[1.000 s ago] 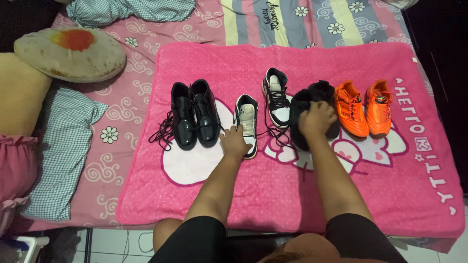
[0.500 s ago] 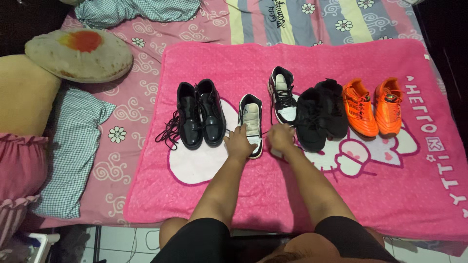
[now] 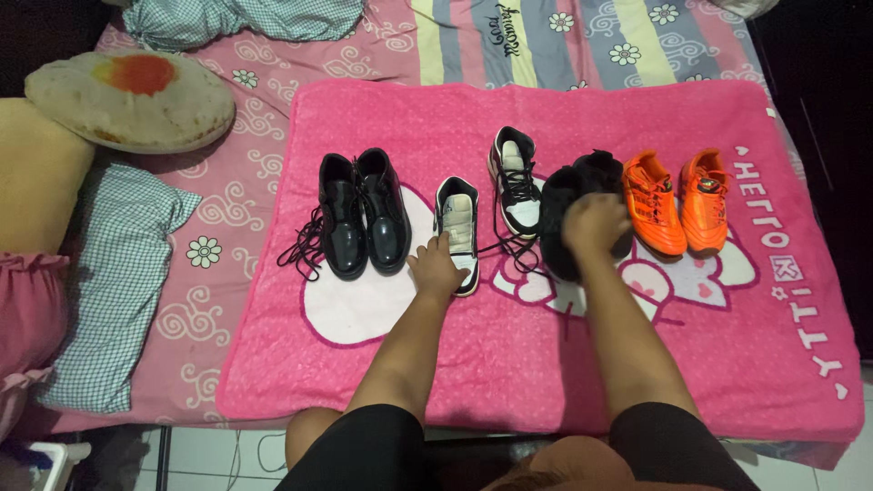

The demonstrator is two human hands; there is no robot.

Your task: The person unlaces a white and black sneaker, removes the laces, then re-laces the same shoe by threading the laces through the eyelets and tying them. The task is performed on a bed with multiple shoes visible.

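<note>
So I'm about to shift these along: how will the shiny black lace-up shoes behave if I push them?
The black lace-up shoes look stiff, so they would probably slide whole. The fuzzy pink blanket may drag at the soles, tipping them. Their loose laces trail left and would likely lag behind or snag.

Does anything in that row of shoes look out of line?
Yes. The two white-and-black sneakers are split: one lies lower under the left hand, its mate sits higher. Loose laces trail from the black dress shoes.

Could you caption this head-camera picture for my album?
Left hand on a black-and-white sneaker, right hand on black shoes, pink blanket.
</note>
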